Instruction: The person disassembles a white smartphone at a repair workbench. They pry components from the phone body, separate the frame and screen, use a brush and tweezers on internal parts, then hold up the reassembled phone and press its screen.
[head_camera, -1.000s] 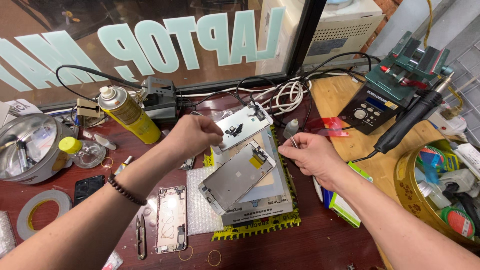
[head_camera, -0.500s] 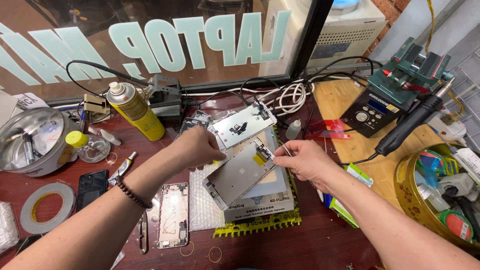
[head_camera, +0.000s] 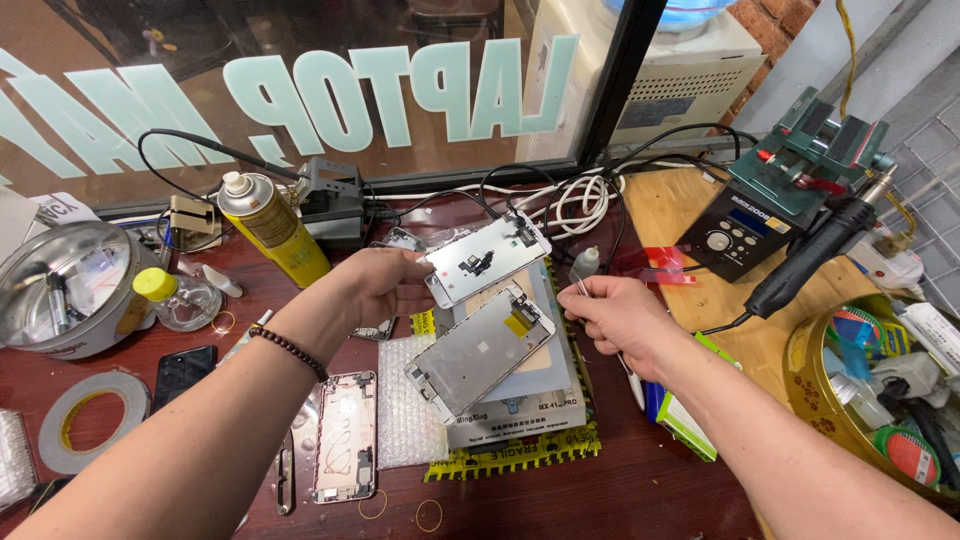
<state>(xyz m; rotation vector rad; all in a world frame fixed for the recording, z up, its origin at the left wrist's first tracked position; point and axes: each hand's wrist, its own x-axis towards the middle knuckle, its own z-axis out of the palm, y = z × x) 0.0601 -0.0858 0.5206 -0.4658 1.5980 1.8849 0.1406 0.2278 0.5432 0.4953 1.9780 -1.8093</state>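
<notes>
Left hand (head_camera: 385, 290) pinches a screen panel (head_camera: 486, 260) by its edge, back side up, raised over the worktop's (head_camera: 600, 480) middle above a second panel (head_camera: 478, 352). Right hand (head_camera: 622, 318), fingers closed, grips thin tweezers (head_camera: 580, 287) beside it.

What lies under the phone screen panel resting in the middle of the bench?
The lower screen panel rests tilted on a grey heating pad, whose tan middle shows beside it. Under the pad a yellow striped strip sticks out. What lies directly beneath the panel is covered.

Single head-worn camera looks steeply down, close over workbench (head_camera: 690, 225).
</notes>
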